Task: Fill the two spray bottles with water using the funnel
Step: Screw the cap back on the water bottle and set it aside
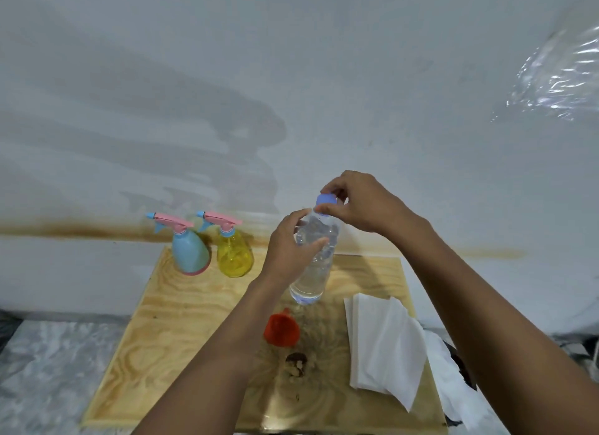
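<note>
Left hand [293, 245] gripping water bottle [312, 266] above board [168, 321], right hand [359, 204] pinching its blue cap [326, 201], red funnel [281, 328] below hands, two spray bottles [189, 249] standing well left.

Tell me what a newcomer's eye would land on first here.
First, the two hands mid-frame: the left hand grips a clear water bottle lifted above the board, while the right hand pinches its blue cap. Next, the blue spray bottle and the yellow spray bottle standing side by side at the board's far left, sprayers on. A red funnel lies below the water bottle, beside white tissues.
</note>
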`<state>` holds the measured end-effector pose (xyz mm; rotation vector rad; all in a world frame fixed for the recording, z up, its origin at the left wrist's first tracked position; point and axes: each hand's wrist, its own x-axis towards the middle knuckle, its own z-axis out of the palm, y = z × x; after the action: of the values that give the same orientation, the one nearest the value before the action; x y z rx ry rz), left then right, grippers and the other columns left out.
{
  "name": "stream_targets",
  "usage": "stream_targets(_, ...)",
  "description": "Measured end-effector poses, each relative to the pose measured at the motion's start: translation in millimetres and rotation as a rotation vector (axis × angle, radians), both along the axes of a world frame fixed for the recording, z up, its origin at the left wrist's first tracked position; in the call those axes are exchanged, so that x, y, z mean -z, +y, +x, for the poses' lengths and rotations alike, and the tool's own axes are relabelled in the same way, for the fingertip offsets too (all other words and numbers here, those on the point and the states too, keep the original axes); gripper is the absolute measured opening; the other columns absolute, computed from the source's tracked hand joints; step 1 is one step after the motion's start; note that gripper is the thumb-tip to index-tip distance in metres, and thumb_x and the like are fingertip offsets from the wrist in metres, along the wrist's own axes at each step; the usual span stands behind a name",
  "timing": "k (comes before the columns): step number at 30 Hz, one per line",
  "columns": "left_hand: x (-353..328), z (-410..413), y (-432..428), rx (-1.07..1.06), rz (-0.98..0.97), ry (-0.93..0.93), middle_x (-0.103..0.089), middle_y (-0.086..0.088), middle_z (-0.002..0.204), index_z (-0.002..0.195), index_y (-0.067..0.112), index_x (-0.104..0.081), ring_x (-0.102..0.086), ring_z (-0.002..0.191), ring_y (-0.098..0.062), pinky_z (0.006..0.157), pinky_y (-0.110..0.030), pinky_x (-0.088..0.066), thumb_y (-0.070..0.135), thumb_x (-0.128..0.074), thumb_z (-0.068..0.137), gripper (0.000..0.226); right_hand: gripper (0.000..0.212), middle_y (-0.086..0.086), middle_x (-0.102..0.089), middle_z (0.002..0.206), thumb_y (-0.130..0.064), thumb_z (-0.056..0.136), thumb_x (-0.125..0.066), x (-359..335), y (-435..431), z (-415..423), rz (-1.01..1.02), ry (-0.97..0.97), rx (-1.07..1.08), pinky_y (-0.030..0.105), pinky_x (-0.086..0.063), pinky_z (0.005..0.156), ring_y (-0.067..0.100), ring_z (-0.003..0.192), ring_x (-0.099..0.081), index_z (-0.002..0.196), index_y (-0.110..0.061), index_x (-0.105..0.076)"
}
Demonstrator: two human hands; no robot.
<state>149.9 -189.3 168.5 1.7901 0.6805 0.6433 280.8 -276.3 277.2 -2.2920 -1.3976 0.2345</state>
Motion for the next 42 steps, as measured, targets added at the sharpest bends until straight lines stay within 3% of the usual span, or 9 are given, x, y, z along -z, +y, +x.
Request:
stream_targets(3,0,1,0,-0.003,-0.007,-0.003,-0.058,0.006,0.114,0.129,0.024,-0.057,-0.055,0.104,-0.006,0.093,-0.039,-0.054,0.023,-0.084,0.078,0.058,0.050,-0.003,-0.064,0.101,-0.059,0.081,-0.068,2,3,-4,-0.050,-0.039,0.094,0.032,-0.052,0.077,0.015,0.088,-0.061,0.106,-0.016,-0.067)
stream_targets(5,1,0,1,0.002,-0.004,-0.006,-0.059,0.006,0.114,0.130,0.025,-0.058,-0.055,0.103,-0.004,0.092,-0.039,-0.054,0.023,-0.084,0.078,0.059,0.059,-0.009,-0.059,0.119,-0.066,0.080,-0.063,2,-1,-1,-0.103,-0.064,0.028,0.034,-0.051,0.087,0.011,0.103,-0.059,0.121,-0.023,-0.061)
stream_targets(8,0,1,1,0.001,-0.027,-0.012,-0.058,0.007,0.115,0.133,0.026,-0.056,-0.055,0.104,0.000,0.094,-0.038,-0.054,0.022,-0.084,0.078,0.062,0.053,-0.015,-0.053,0.134,-0.047,0.089,-0.065,-3,-10,7,-0.107,0.019,-0.125,0.031,-0.043,0.102,0.003,0.118,-0.051,0.137,-0.032,-0.051)
stream_targets(12,1,1,-1,-0.005,-0.024,-0.017,-0.057,0.009,0.114,0.134,0.028,-0.055,-0.053,0.104,0.005,0.093,-0.035,-0.053,0.024,-0.084,0.078,0.063,0.037,-0.016,-0.057,0.110,-0.041,0.092,-0.063,0,-9,7,-0.061,-0.035,-0.098,0.029,-0.046,0.092,0.002,0.095,-0.050,0.127,-0.028,-0.061)
stream_targets(16,0,0,2,-0.019,-0.022,-0.025,-0.057,0.009,0.116,0.133,0.025,-0.056,-0.055,0.105,-0.001,0.093,-0.037,-0.054,0.024,-0.083,0.078,0.061,0.042,-0.008,-0.063,0.103,-0.050,0.086,-0.068,12,-3,-4,0.063,-0.062,0.054,0.021,-0.039,0.074,0.009,0.098,-0.052,0.116,-0.022,-0.066)
stream_targets(21,2,0,0,0.001,-0.011,-0.027,-0.057,0.010,0.113,0.132,0.027,-0.055,-0.055,0.105,0.000,0.093,-0.037,-0.054,0.026,-0.083,0.078,0.061,0.049,-0.005,-0.055,0.132,-0.040,0.093,-0.063,13,-12,4,0.011,0.046,-0.086,0.027,-0.040,0.101,0.005,0.117,-0.042,0.138,-0.026,-0.051)
stream_targets(27,2,0,-1,-0.011,-0.011,-0.036,-0.059,0.008,0.120,0.134,0.026,-0.055,-0.056,0.110,-0.007,0.095,-0.040,-0.054,0.024,-0.082,0.079,0.061,0.041,-0.007,-0.059,0.126,-0.033,0.097,-0.058,22,-14,-1,0.084,0.086,-0.070,0.008,-0.035,0.076,0.004,0.102,-0.038,0.136,-0.023,-0.054)
stream_targets(36,3,0,0,0.000,-0.003,-0.026,-0.058,0.006,0.121,0.135,0.024,-0.054,-0.056,0.110,-0.009,0.095,-0.039,-0.054,0.023,-0.082,0.079,0.062,0.043,-0.006,-0.060,0.129,-0.036,0.093,-0.064,33,-7,-15,0.189,0.035,0.056,0.029,-0.035,0.102,0.013,0.121,-0.042,0.133,-0.021,-0.056)
stream_targets(42,2,0,0,0.001,-0.004,-0.028,-0.058,0.005,0.118,0.134,0.026,-0.054,-0.055,0.108,-0.007,0.093,-0.034,-0.052,0.024,-0.083,0.079,0.062,0.047,-0.016,-0.058,0.118,-0.038,0.092,-0.065,30,-11,-7,0.173,0.180,0.029,0.028,-0.039,0.093,0.009,0.103,-0.042,0.138,-0.030,-0.053)
